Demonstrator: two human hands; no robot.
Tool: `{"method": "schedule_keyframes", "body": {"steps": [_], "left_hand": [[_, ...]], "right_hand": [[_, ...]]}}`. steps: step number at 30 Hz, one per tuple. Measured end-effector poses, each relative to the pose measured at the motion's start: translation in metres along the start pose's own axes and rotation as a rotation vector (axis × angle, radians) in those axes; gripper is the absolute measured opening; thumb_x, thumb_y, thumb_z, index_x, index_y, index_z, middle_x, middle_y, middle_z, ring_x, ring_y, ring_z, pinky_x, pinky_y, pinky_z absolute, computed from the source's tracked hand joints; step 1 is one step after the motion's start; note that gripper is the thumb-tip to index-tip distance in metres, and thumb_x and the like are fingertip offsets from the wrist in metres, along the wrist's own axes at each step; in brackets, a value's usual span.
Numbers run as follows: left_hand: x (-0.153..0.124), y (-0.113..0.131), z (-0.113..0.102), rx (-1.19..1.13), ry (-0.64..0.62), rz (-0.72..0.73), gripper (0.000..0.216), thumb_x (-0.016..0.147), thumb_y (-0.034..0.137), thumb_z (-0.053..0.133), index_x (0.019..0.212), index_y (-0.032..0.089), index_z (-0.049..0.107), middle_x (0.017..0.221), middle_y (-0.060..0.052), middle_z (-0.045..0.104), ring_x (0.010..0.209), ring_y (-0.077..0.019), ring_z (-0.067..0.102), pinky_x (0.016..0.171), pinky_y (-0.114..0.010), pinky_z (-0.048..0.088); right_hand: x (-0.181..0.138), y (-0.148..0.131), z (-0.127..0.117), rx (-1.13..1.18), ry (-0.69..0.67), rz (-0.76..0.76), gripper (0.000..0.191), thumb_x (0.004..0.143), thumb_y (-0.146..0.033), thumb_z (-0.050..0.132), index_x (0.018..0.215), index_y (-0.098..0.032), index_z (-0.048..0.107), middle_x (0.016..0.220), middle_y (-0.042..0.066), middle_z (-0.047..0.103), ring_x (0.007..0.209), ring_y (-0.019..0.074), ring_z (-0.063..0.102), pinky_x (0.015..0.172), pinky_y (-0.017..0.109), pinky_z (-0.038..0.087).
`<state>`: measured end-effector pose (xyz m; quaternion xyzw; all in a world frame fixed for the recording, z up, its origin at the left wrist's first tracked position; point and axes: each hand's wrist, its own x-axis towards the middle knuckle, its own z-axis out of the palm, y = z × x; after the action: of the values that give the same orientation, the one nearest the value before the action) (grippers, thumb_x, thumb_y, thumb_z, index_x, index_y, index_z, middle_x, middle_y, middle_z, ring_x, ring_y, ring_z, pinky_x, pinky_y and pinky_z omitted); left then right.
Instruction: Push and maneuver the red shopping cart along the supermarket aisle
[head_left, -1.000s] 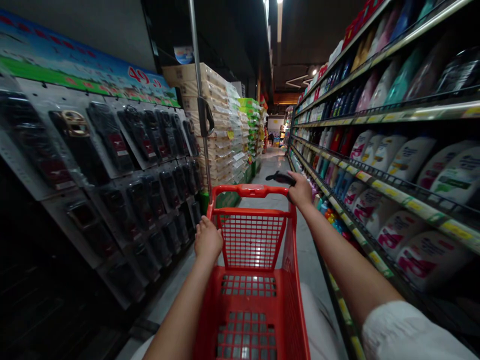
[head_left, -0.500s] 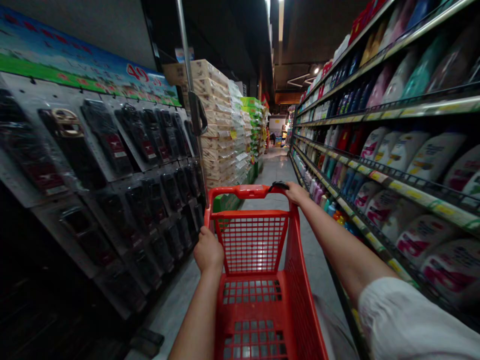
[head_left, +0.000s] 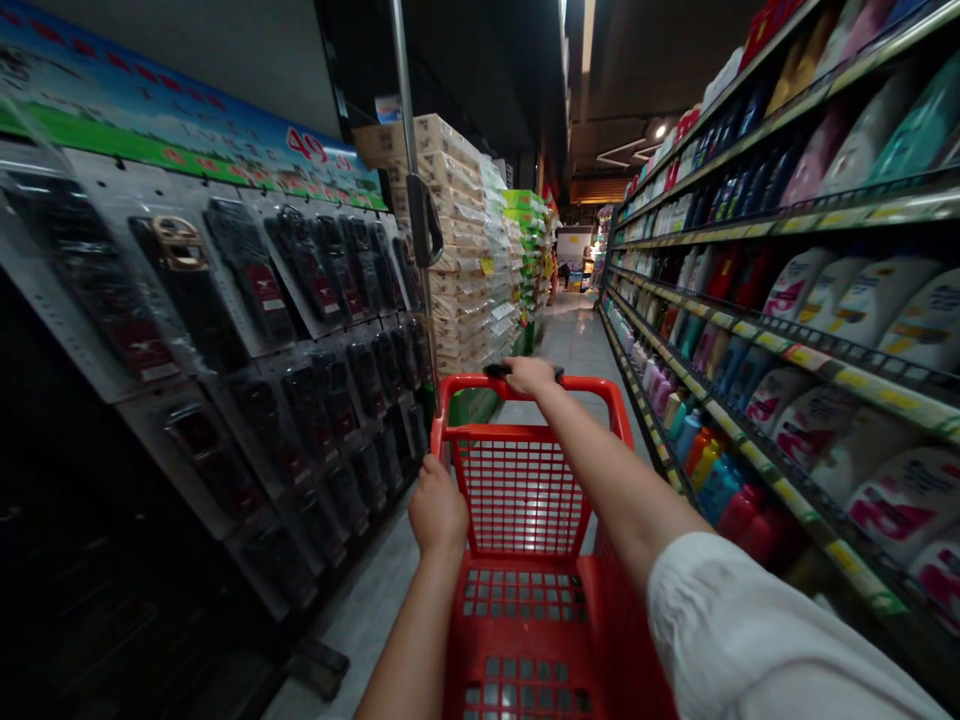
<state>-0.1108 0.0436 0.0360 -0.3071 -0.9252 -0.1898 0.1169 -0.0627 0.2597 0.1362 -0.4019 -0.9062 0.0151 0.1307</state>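
Note:
A red plastic shopping cart [head_left: 525, 480] stands in front of me in a store aisle, its basket holding nothing that I can see. My left hand [head_left: 437, 512] is closed on the cart's left rim. My right hand [head_left: 529, 375] reaches across to the middle of the cart's far top bar and is closed over a small dark object [head_left: 496, 370] that it presses against the bar. What that object is I cannot make out. My right arm wears a white sleeve.
On the left hang dark packaged goods [head_left: 247, 330] on a pegboard under a coloured sign. A metal pole [head_left: 416, 200] rises beside the cart. Stacked cartons [head_left: 465, 250] stand beyond. Shelves of bottles and pouches [head_left: 787, 300] line the right. The grey aisle floor [head_left: 577, 335] runs ahead.
My right hand slid from the cart's far right corner to the middle of the far bar, still holding the dark object. The left hand stayed on the left rim. The view shifted slightly.

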Motion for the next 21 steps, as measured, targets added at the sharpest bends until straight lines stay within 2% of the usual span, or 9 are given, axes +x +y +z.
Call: {"method": "schedule_keyframes", "body": {"steps": [3,6,9,12,14,17,21], "left_hand": [[-0.001,0.000,-0.003,-0.015,-0.014,-0.002,0.026,0.092,0.006,0.028,0.108,0.011,0.049,0.099,-0.014,0.069,0.082,-0.0238,0.072,0.059,-0.029,0.048],[-0.003,0.000,-0.006,-0.045,-0.035,-0.003,0.024,0.093,0.008,0.030,0.107,0.012,0.049,0.100,-0.013,0.069,0.083,-0.0238,0.072,0.060,-0.029,0.047],[-0.006,-0.001,-0.009,-0.064,-0.053,0.005,0.024,0.094,0.009,0.030,0.108,0.012,0.049,0.100,-0.014,0.069,0.085,-0.0241,0.072,0.061,-0.029,0.048],[-0.009,0.000,-0.009,-0.072,-0.071,0.020,0.025,0.093,0.008,0.030,0.109,0.012,0.049,0.100,-0.014,0.069,0.084,-0.0237,0.071,0.063,-0.029,0.048],[-0.010,0.002,-0.010,-0.073,-0.079,0.032,0.027,0.093,0.007,0.029,0.109,0.012,0.050,0.101,-0.014,0.068,0.083,-0.0232,0.071,0.063,-0.029,0.049],[-0.011,0.005,-0.010,-0.061,-0.080,0.041,0.028,0.094,0.007,0.027,0.110,0.011,0.049,0.102,-0.015,0.068,0.085,-0.0233,0.071,0.063,-0.028,0.048],[-0.010,0.006,-0.008,-0.036,-0.068,0.053,0.029,0.093,0.006,0.027,0.111,0.011,0.049,0.101,-0.015,0.068,0.084,-0.0241,0.071,0.062,-0.029,0.048]], "right_hand": [[-0.016,-0.008,0.008,-0.103,0.078,-0.284,0.046,0.091,-0.033,0.043,0.135,-0.043,0.050,0.146,-0.001,0.049,0.124,0.0296,0.051,0.095,0.050,0.043],[-0.038,0.004,0.012,-0.138,0.155,-0.349,0.049,0.092,-0.030,0.043,0.140,-0.040,0.046,0.151,-0.001,0.043,0.125,0.0279,0.049,0.097,0.046,0.042],[-0.056,0.035,0.008,-0.081,0.200,-0.239,0.051,0.091,-0.032,0.048,0.142,-0.034,0.045,0.143,0.003,0.053,0.121,0.0250,0.053,0.099,0.040,0.042],[-0.063,0.065,-0.001,-0.004,0.179,-0.007,0.042,0.094,-0.041,0.042,0.132,-0.032,0.056,0.127,0.005,0.065,0.114,0.0267,0.059,0.096,0.042,0.045],[-0.060,0.075,-0.007,0.039,0.127,0.151,0.045,0.095,-0.050,0.035,0.124,-0.030,0.063,0.118,0.008,0.069,0.108,0.0290,0.062,0.092,0.045,0.047],[-0.044,0.067,-0.015,0.077,0.027,0.291,0.049,0.093,-0.056,0.035,0.120,-0.028,0.065,0.119,0.011,0.068,0.106,0.0323,0.063,0.089,0.050,0.048],[-0.022,0.035,-0.016,0.046,-0.036,0.256,0.041,0.090,-0.047,0.041,0.120,-0.031,0.065,0.124,0.010,0.066,0.111,0.0349,0.061,0.090,0.054,0.046]]}}
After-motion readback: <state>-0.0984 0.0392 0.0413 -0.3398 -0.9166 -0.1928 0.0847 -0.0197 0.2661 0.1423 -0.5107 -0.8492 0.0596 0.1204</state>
